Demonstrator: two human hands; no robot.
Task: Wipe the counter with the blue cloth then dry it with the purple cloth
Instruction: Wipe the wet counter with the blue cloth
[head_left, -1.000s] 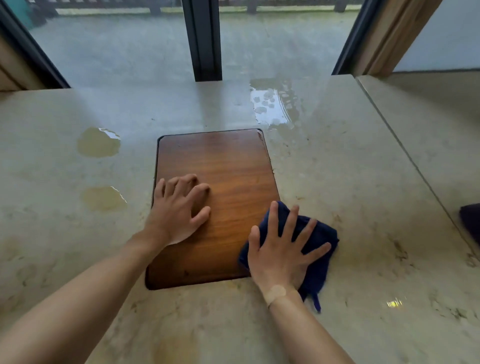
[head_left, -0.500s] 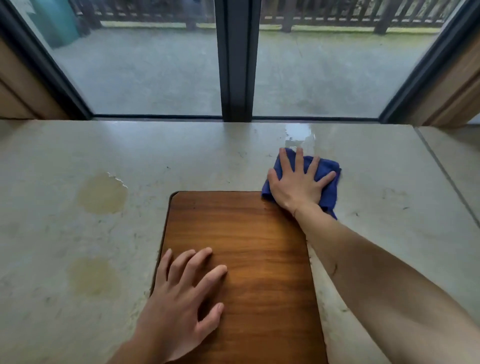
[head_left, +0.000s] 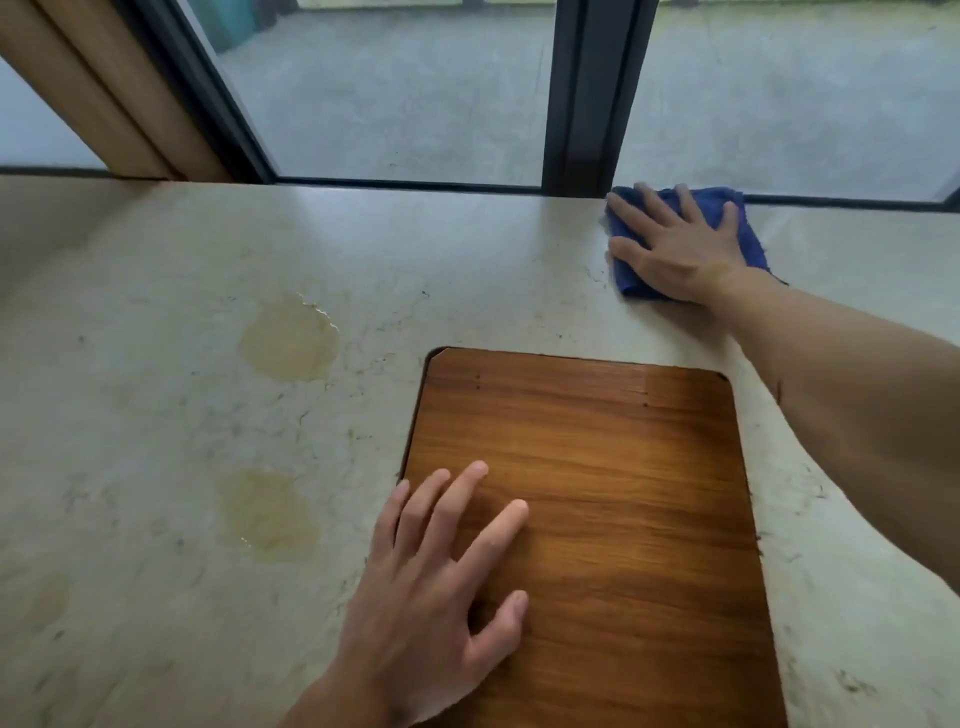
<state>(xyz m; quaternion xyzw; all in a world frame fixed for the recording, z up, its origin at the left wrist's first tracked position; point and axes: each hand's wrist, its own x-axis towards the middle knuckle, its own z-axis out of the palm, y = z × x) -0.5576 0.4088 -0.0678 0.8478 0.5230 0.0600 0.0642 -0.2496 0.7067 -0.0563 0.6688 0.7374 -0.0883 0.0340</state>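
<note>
The blue cloth (head_left: 748, 228) lies bunched on the pale stone counter (head_left: 156, 415) at its far edge, right against the dark window frame. My right hand (head_left: 675, 244) presses flat on it with fingers spread and straight, arm stretched forward. My left hand (head_left: 431, 587) rests flat on the wooden panel (head_left: 623, 467) set into the counter, fingers spread near its left edge. The purple cloth is out of view.
Two yellowish wet patches (head_left: 288, 338) (head_left: 265, 514) sit on the counter left of the wooden panel. A dark window post (head_left: 587, 93) and the glass stand directly behind the cloth. A wooden door frame (head_left: 104, 93) rises at the back left.
My right hand has pushed the blue cloth away from the panel's far corner to the window edge, over where the puddle lay. My left hand has stayed on the wooden panel.
</note>
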